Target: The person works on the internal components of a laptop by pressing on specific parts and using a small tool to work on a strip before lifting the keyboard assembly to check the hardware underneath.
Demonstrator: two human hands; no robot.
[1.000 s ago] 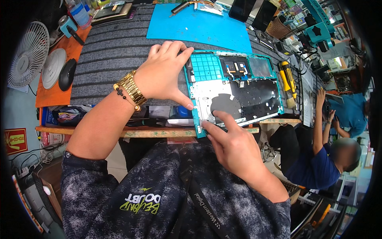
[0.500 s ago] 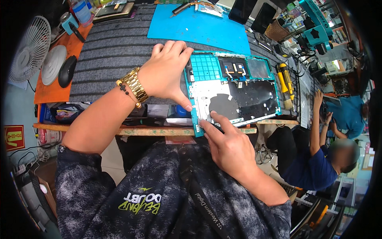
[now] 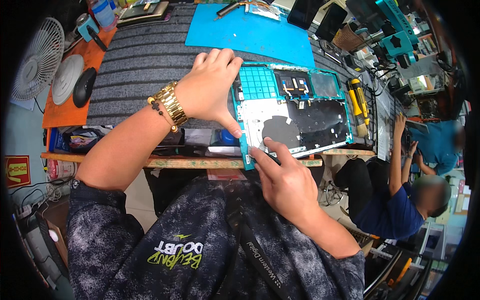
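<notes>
Blue mat (image 3: 250,30) – flat on striped grey cloth (image 3: 145,60) | white fan (image 3: 39,60) – far left of mat | black mouse (image 3: 84,87), lower left of mat | woven basket (image 3: 346,39), right of mat

Laptop casing (image 3: 320,120) at table's (image 3: 140,75) front edge, right of middle. Left hand (image 3: 207,92) along casing's left edge; right hand (image 3: 290,180) at its near left corner. Mat (image 3: 250,32) behind casing, by far edge. Handled tools (image 3: 358,100) just right of casing. Basket (image 3: 347,37) toward far right corner. Left end: fan (image 3: 39,60) outermost, then disc (image 3: 67,82), then mouse (image 3: 84,86). Bottle (image 3: 103,14) behind them, near far left corner.
</notes>
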